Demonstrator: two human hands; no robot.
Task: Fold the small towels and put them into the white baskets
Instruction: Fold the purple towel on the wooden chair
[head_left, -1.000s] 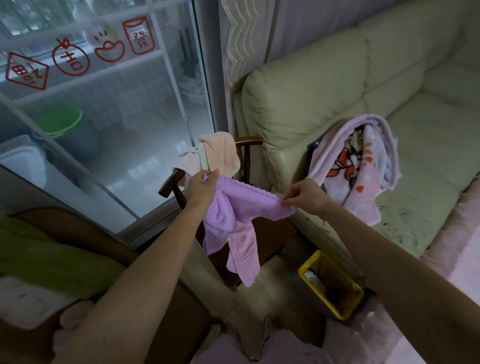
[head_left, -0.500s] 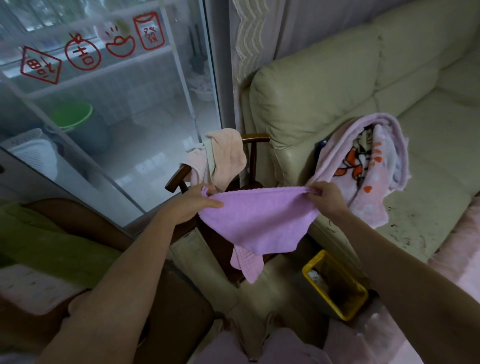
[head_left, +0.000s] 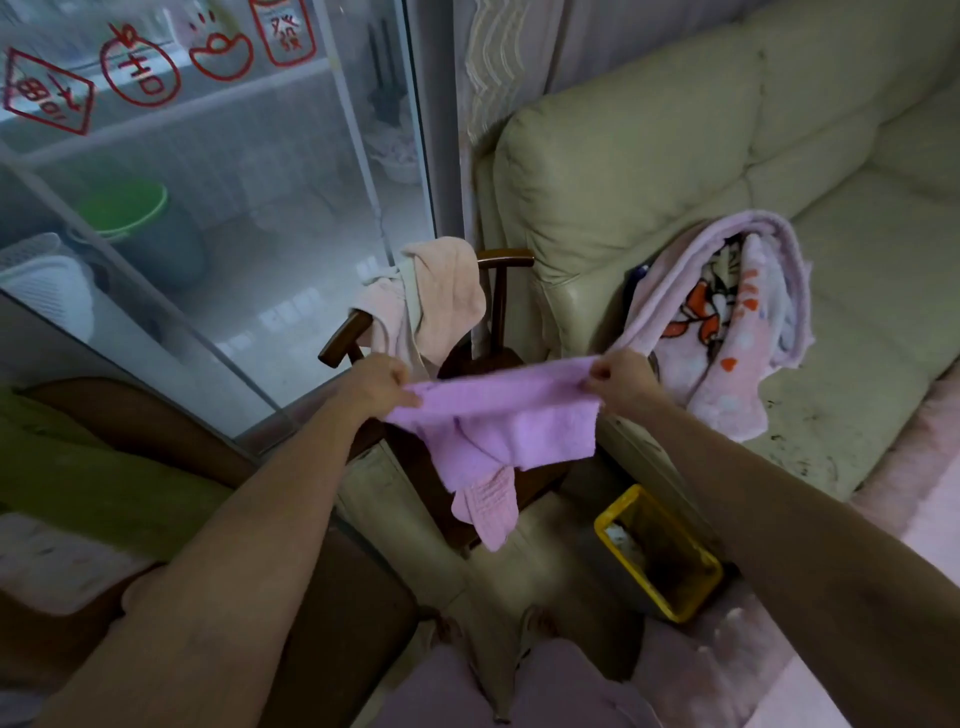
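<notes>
**Q:** What was closest to the camera?

**A:** Two bare forearms reached forward from the bottom corners. The left hand (head_left: 382, 383) and the right hand (head_left: 621, 378) each pinched one end of a lilac towel (head_left: 498, 421), fingers curled round its top edge. It was held stretched between them in mid-air, above the floor.

**Q:** Was the towel flat?

**A:** No. The top edge was taut, but the cloth below hung unevenly. A ribbed pink tail (head_left: 485, 506) dangled from the lower left part; whether that was a second cloth I could not tell.

**Q:** What lay beyond the hands?

**A:** Directly behind stood a dark wooden chair (head_left: 506, 260) with a peach towel (head_left: 449, 296) draped over its back. On the floor to the right sat a yellow bin (head_left: 657, 558). Further right, a cartoon-print blanket (head_left: 727, 317) lay heaped on a pale green sofa (head_left: 675, 135). Far left, behind a glass door, were a green bucket (head_left: 132, 205) and a white perforated basket (head_left: 44, 283).

**Q:** What could have gone wrong from there?

**A:** In my judgement, folding with the lower part bunched would give a lopsided fold. If either pinch loosened, the towel could drop to the floor or the chair. The white basket also appeared to sit behind the glass, so carrying the towel there could undo a loose fold.
</notes>
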